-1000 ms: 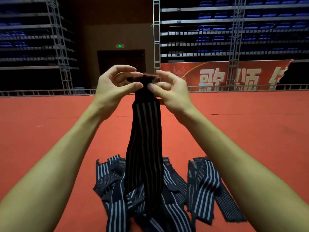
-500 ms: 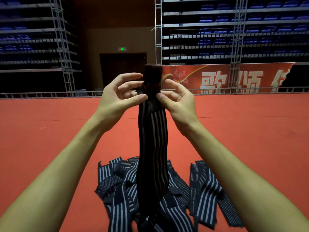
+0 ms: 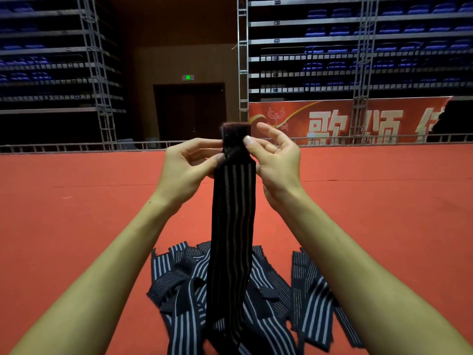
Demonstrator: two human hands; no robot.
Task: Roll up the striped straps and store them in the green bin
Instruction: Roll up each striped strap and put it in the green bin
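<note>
A dark strap with pale stripes (image 3: 234,226) hangs straight down in front of me, its plain dark end tab sticking up above my fingers. My left hand (image 3: 189,167) pinches the strap's left edge just below the tab. My right hand (image 3: 275,157) pinches the right edge, thumb on the front. Below, a pile of several more striped straps (image 3: 184,283) lies loose on the red floor (image 3: 76,226), with another bunch (image 3: 312,298) to the right. No green bin is in view.
Red carpeted floor stretches ahead to a low metal railing (image 3: 76,146). Behind it stand tiers of blue seats (image 3: 358,47), metal trusses, a dark doorway (image 3: 189,111) and a red banner (image 3: 345,121).
The strap's top end, folded flat over my fingers a second ago, now stands upright as a tab. Both hands have shifted slightly and keep pinching the strap below it.
</note>
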